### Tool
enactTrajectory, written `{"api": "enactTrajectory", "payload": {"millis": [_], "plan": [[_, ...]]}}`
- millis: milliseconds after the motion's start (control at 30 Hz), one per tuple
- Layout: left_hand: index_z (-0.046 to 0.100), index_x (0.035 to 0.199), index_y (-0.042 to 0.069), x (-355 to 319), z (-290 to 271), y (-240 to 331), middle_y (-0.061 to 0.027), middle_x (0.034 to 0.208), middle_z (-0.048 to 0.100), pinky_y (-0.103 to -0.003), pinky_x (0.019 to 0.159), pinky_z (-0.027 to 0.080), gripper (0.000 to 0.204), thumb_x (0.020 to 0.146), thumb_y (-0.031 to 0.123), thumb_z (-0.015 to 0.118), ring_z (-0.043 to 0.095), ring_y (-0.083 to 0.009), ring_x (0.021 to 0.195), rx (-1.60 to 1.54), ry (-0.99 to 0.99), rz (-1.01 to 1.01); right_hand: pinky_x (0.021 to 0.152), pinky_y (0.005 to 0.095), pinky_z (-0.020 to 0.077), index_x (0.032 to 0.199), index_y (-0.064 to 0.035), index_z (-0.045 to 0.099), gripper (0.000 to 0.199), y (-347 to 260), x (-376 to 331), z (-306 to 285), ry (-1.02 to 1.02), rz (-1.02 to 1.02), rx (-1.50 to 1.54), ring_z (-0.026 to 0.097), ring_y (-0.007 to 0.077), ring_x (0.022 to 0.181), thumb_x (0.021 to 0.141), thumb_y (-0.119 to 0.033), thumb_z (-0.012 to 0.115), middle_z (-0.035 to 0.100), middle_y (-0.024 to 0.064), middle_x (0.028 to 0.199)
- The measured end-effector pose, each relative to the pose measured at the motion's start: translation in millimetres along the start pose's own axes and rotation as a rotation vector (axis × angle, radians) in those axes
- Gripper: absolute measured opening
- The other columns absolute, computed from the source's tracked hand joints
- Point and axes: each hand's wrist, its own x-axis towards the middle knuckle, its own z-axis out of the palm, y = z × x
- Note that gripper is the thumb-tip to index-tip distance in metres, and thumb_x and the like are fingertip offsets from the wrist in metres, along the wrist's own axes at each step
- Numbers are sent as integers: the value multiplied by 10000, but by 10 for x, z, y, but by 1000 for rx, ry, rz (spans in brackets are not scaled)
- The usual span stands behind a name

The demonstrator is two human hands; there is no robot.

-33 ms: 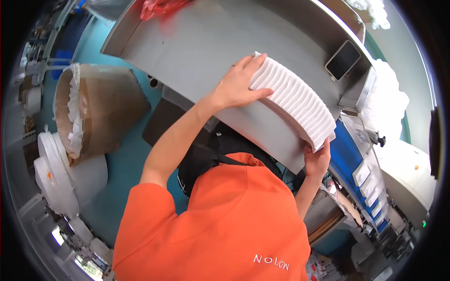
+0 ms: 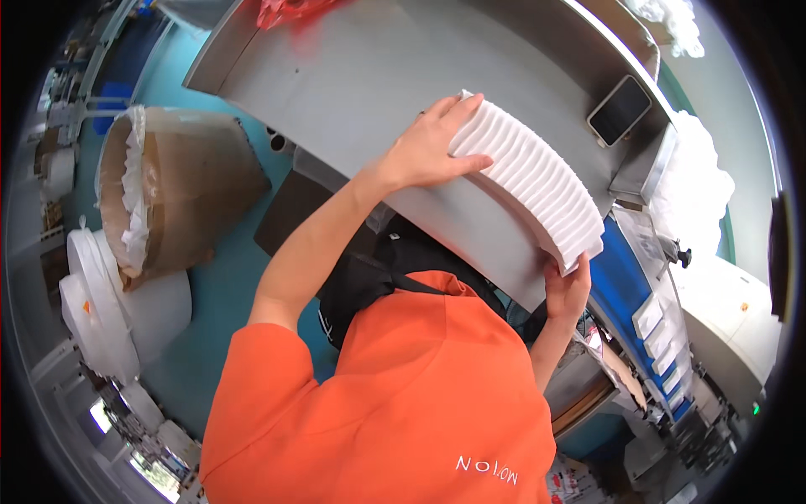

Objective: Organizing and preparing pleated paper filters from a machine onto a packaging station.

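Observation:
A curved row of white, soft-looking folded pads [image 2: 529,168], pressed side by side, lies along the near side of a grey metal tray-like worktable [image 2: 361,76]. At the row's far left end is my left hand [image 2: 430,144], its fingers over the end and its thumb along the near side. My right hand [image 2: 567,286] grips the opposite, near right end, with fingertips against the last pads. Between them the two hands hold the row together. Part of my right hand's fingers is hidden behind the pads.
A phone [image 2: 620,110] leans near the table's right wall. Red plastic [image 2: 294,10] lies at the far left. On the right runs a blue conveyor [image 2: 625,269] with white packs [image 2: 648,315]. A large brown lined drum [image 2: 189,181] and white rolls [image 2: 101,307] stand on the floor at left.

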Motion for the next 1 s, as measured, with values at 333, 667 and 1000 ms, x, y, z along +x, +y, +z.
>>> {"api": "enactTrajectory", "payload": {"millis": [333,667,1000], "plan": [[327,1439,36,69,56,154,-265,1368,426,-449,1070,349,880,801,514,700,396,-419,1295,-2,65,-21,709,215,438,1166,-89,594,360,-109,124,329,181,-357,-555,594,94,882,989,-392,514,646,4,1012],[214,1494,107,-17,371,255,-348,1389,308,-544,1067,275,986,757,497,740,305,-491,1305,226,105,-15,649,194,372,989,-57,608,357,132,38,483,166,-708,-840,430,27,756,989,-403,521,509,-72,822],[207,1508,150,-9,322,401,-331,1450,211,-552,1076,239,957,776,452,745,268,-484,1330,154,31,-54,745,246,526,1239,-21,521,336,100,-109,156,254,-223,16,621,162,902,941,-161,587,627,67,1062]]}}
